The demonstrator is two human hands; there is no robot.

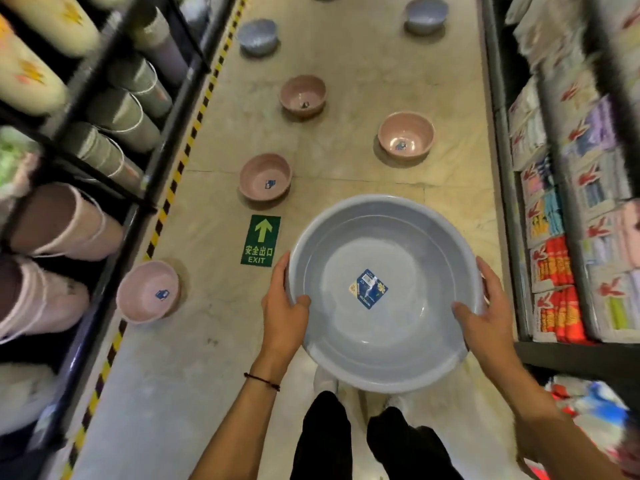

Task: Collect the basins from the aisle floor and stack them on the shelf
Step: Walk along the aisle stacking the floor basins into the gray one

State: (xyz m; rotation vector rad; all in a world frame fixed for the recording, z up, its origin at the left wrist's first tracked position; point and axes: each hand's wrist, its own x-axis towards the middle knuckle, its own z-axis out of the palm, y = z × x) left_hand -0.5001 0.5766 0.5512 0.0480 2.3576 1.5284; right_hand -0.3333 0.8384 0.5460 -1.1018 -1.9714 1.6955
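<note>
The left hand [282, 303] grips the left rim of a large grey-blue basin [384, 292], thumb hooked over the edge inside and the fingers wrapped under the outer wall. The right hand [485, 310] does the same on the opposite rim, thumb inside, fingers curled around the outside. Both hands are clamped on the basin, which is held level in the air in front of the person's body, above the black trouser legs [367, 441] and pale shoes. A blue and yellow label [368, 289] is stuck to the basin's inner bottom. A dark cord bracelet [261, 381] circles the left wrist.

Below lies the aisle floor [346, 57], beige polished tile with faint seams. A green exit sign [260, 240] with an upward arrow is stuck to the floor just left of the held basin. A yellow and black hazard stripe [180, 168] runs along the foot of the left shelf [114, 188].

Six smaller basins sit upright on the floor, well apart. Four are pink: one near the left shelf [148, 291], one ahead of the sign [265, 177], one farther on [303, 95], and one to the right [406, 135]. Two blue ones stand farthest away, left [257, 37] and right [426, 14].

The left shelf holds buckets and bins lying on their sides. The right shelf [571, 168] is packed with flat packaged goods in many colours.
</note>
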